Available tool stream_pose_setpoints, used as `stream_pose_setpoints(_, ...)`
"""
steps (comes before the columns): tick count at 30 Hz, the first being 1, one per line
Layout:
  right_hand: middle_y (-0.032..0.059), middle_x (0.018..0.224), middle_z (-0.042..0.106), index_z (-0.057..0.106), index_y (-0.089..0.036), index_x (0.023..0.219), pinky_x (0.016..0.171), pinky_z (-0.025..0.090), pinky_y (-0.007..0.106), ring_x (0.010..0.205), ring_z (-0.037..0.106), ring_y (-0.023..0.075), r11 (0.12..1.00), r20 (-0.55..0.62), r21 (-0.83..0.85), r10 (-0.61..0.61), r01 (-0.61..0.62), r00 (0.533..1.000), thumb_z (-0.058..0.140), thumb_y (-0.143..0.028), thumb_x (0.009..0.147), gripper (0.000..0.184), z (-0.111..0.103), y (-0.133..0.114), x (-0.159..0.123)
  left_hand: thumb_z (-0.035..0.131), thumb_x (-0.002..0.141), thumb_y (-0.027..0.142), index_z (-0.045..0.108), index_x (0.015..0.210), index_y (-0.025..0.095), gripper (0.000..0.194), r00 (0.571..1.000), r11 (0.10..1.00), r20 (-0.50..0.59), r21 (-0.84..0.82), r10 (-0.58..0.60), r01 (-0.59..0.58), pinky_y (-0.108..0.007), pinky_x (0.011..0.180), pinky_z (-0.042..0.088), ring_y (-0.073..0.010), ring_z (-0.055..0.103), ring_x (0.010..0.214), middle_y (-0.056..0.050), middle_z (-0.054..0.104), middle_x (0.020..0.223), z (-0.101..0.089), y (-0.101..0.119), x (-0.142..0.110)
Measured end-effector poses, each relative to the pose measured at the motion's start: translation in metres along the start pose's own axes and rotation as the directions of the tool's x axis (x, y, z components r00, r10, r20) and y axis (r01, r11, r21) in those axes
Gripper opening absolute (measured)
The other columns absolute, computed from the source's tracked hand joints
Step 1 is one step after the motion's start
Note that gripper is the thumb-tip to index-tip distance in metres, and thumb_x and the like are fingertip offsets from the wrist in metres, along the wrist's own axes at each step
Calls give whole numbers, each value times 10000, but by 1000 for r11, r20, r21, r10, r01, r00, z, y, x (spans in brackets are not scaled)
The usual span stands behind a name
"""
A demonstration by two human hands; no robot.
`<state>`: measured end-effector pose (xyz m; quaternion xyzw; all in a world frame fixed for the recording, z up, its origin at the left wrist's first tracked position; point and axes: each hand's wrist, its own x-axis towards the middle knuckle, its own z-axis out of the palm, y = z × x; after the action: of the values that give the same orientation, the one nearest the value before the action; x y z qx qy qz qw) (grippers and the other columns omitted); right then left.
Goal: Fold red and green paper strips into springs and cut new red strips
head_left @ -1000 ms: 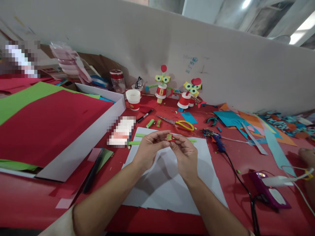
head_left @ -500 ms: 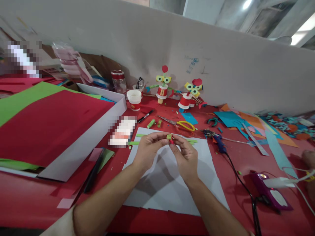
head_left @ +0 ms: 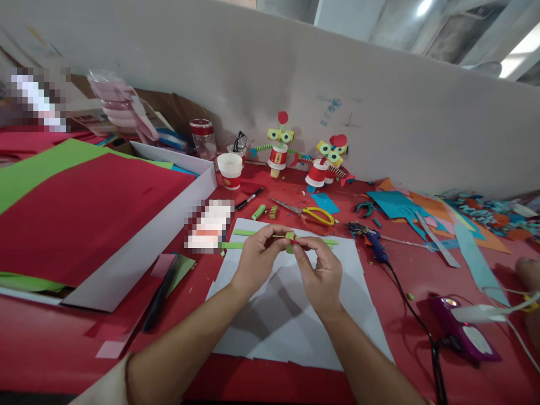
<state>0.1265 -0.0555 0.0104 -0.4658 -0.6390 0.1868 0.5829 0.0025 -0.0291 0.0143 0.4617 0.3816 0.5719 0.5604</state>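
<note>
Over a white sheet [head_left: 291, 320], both my hands meet at a small folded paper strip [head_left: 290, 236], green with a bit of red at its lower side. My left hand [head_left: 258, 256] pinches it from the left between thumb and fingers. From the other side, my right hand [head_left: 321, 271] grips it with thumb and forefinger; part of the strip is hidden by the fingertips. Flat green paper strips [head_left: 231, 245] lie behind the hands on the sheet. Just beyond are a pleated green paper spring [head_left: 259, 212] and scissors [head_left: 318, 215] with yellow handles.
Two paper-cup figures [head_left: 278, 157] stand by the wall, near stacked paper cups [head_left: 230, 171]. A glue gun [head_left: 375, 244] and purple power socket [head_left: 468, 332] with cords lie right. A box [head_left: 169, 236] of coloured paper and a black cutter [head_left: 161, 295] are left. Another person's hand [head_left: 529, 275] shows far right.
A green end of the folded strip now hangs below my fingertips. My right hand has shifted slightly right, and both hands still hold the piece.
</note>
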Motion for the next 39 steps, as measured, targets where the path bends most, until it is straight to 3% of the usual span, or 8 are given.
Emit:
stream_pose_setpoints(3, 11, 824, 661, 639, -203, 879, 742, 478, 274, 786, 608, 143, 999, -6, -8, 49, -49, 999, 587, -179, 847, 66, -1, 2, 0, 660, 701, 156, 683, 816, 185, 121, 998, 997, -14, 48, 55, -55, -246, 669, 498, -123, 608, 695, 2, 684, 749, 1, -1, 0)
stream_pose_setpoints(10, 9, 834, 678, 645, -206, 901, 737, 484, 265, 769, 613, 135, 996, -26, -73, -49, 47, 998, 598, -163, 834, 93, -1, 1, 0, 640, 718, 137, 689, 795, 189, 105, 990, 983, -11, 123, 140, -137, -245, 661, 510, -127, 626, 688, 1, 703, 746, 2, 2, -2)
stream_pose_setpoints(20, 8, 786, 687, 652, -199, 857, 726, 491, 270, 741, 620, 143, 994, -7, -107, 23, -23, 1000, 609, -237, 827, 65, 0, 2, -3, 594, 757, 140, 685, 784, 202, 113, 964, 924, 54, 276, 259, -263, -241, 619, 481, -122, 590, 627, 7, 677, 714, -5, 5, -2)
stream_pose_setpoints(24, 10, 777, 682, 648, -194, 842, 711, 494, 271, 731, 616, 145, 991, -9, -47, 122, -123, 992, 599, -272, 830, 93, 0, 3, -1, 619, 746, 162, 676, 834, 184, 106, 984, 971, 56, 165, 166, -174, -252, 641, 492, -124, 596, 645, -3, 673, 730, -2, 6, -2)
stream_pose_setpoints(30, 17, 767, 687, 656, -194, 827, 706, 500, 283, 730, 619, 154, 990, -48, -55, 129, -131, 991, 595, -297, 824, 120, -1, 6, 0, 713, 653, 174, 678, 847, 171, 197, 999, 998, 48, -61, -8, 11, -291, 718, 514, -149, 632, 735, -19, 690, 788, 1, 3, -2)
stream_pose_setpoints(39, 20, 782, 693, 650, -193, 851, 706, 511, 287, 733, 633, 155, 992, -20, -33, 119, -119, 993, 599, -270, 824, 96, 0, 0, 0, 723, 632, 150, 698, 786, 180, 159, 998, 987, 46, -147, -53, 60, -282, 716, 494, -134, 608, 714, -5, 683, 733, -2, 1, 1)
